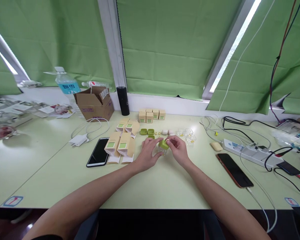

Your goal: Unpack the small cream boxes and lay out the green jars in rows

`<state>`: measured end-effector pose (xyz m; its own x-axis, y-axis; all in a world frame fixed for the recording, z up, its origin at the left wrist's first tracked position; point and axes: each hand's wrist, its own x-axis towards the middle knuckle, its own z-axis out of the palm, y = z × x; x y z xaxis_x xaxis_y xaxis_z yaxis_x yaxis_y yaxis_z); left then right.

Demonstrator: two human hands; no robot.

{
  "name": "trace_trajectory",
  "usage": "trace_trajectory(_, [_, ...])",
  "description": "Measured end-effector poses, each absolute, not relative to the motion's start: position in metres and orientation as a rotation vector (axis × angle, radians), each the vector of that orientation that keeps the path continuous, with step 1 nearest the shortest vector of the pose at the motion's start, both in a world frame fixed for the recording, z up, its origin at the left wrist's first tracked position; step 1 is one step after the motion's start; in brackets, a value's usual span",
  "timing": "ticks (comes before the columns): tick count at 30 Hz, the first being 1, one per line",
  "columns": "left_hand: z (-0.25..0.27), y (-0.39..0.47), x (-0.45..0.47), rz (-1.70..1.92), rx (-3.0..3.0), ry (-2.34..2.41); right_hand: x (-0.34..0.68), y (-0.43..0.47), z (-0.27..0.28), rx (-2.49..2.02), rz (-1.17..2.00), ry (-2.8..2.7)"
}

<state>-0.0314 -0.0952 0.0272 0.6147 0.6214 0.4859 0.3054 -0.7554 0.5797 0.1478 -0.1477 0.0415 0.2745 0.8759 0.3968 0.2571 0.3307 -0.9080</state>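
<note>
My left hand (pixel 148 154) is closed on a small container with a green top and a clear lower part (pixel 163 144), holding it between thumb and fingers above the table. The fingers of my right hand (pixel 179 150) pinch at its right side, where a small pale bit shows, too small to name. Just beyond lie green square caps (pixel 150 131), tiny yellow pieces (pixel 159 133) and pinkish-white pieces (pixel 165 132). Several clear cups (pixel 188 131) stand to the right. Opened cardboard cartons (pixel 125 143) with green labels stand left of my left hand.
Several small closed boxes (pixel 149 116) stand at the back, near a black bottle (pixel 123 101) and a brown carton (pixel 96 105). One phone (pixel 98 152) lies left, another phone (pixel 234 170) right. A power strip (pixel 250 152) with tangled cables occupies the right side.
</note>
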Motion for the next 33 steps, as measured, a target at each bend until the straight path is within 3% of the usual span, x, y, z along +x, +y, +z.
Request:
trace_trajectory(11, [0.030,-0.085,-0.034,1.185,2.196,0.920,0.142,-0.156,0.051,-1.129,0.579,-1.318])
trace_trajectory(19, [0.027,-0.075,-0.032,1.356,1.886,0.961,0.149,-0.158,0.041,-1.499,-0.212,-2.118])
trace_trajectory(33, [0.023,-0.082,-0.028,1.254,1.859,0.944,0.202,-0.154,0.085,-2.470,-0.287,-1.816])
